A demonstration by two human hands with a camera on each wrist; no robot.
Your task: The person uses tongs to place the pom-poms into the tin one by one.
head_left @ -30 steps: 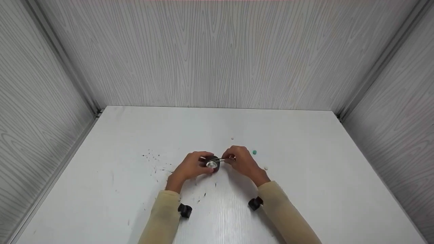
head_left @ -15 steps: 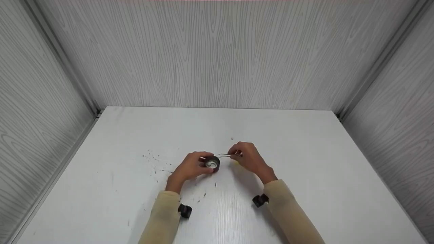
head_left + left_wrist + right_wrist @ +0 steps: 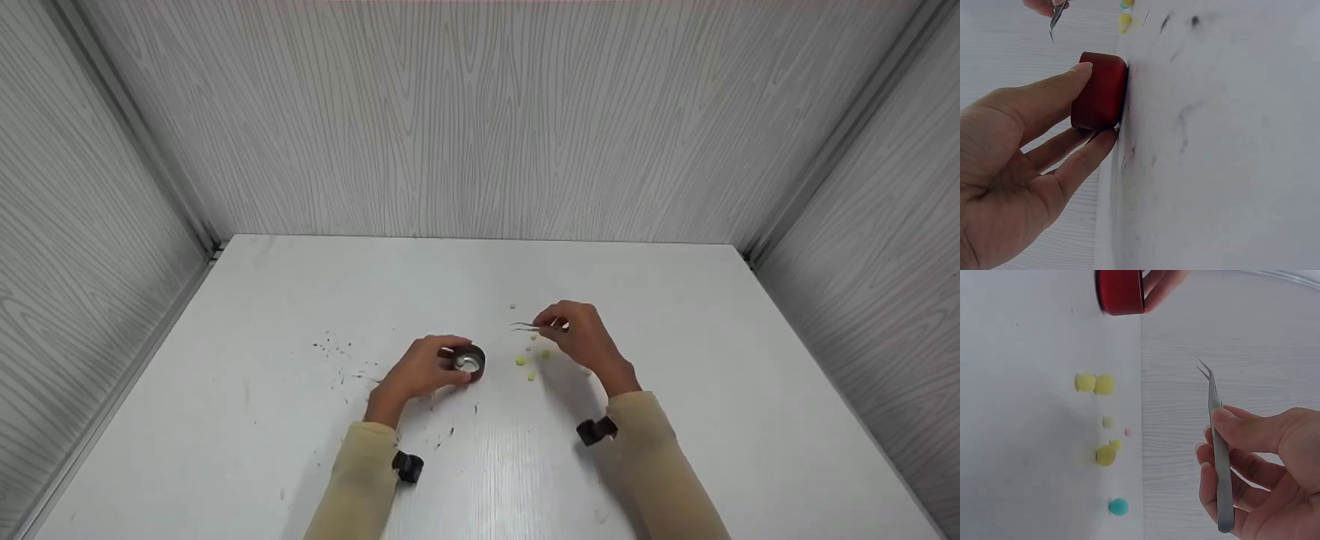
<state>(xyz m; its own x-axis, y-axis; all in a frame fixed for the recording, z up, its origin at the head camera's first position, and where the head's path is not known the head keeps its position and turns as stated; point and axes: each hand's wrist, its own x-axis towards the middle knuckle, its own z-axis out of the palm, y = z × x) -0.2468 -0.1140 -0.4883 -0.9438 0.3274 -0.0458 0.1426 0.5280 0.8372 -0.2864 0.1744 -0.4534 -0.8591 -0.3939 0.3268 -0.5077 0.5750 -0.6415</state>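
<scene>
As tweezers (image 3: 1221, 469) drew right of the red cup (image 3: 1102, 93), its mouth (image 3: 469, 364) cleared.
Left hand (image 3: 421, 367) gripped it; right hand (image 3: 586, 340) pinched them.

the white tabletop (image 3: 690, 315) extended to the foot of the back panel (image 3: 480, 120), which stood upright and bore a grey wood-grain pattern. the left panel (image 3: 67, 247) and the right panel (image 3: 892, 285) bore the same pattern and flanked the tabletop. grey corner strips (image 3: 129, 124) ran along both panel joints. dark specks (image 3: 316, 345) were scattered left of centre; a dark streak (image 3: 452, 432) lay nearer the viewer.
</scene>
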